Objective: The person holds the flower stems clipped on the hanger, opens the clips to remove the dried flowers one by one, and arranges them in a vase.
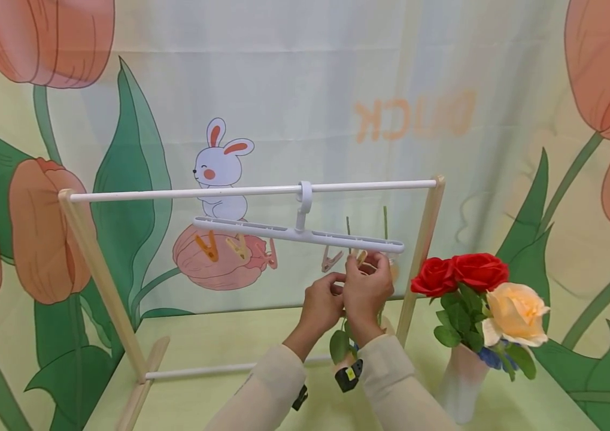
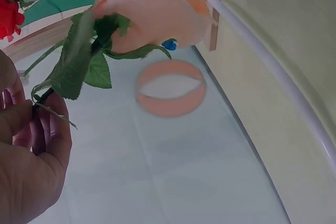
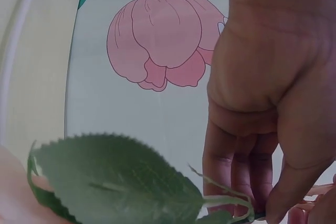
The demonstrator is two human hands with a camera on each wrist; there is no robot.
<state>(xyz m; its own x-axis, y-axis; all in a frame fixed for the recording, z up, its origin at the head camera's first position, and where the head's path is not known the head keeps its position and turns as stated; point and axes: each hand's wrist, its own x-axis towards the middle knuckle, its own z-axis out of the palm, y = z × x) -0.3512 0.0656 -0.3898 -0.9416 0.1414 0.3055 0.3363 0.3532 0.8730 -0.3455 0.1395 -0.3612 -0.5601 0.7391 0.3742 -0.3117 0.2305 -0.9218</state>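
Observation:
My left hand pinches the green stem of a peach rose, which hangs bloom down with its leaves below the hands. Beside it, the fingers of my right hand are curled around a yellow clothespin under the right part of a white hanger. The rose's stem rises behind the hanger bar. In the right wrist view the left hand pinches the stem beside a large leaf. The clothespin's tips are hidden.
The hanger hooks over a rack's white rod. Other clothespins dangle from it, including an orange one and a pink one. Another green stem stands near its right end. A vase of roses stands at right.

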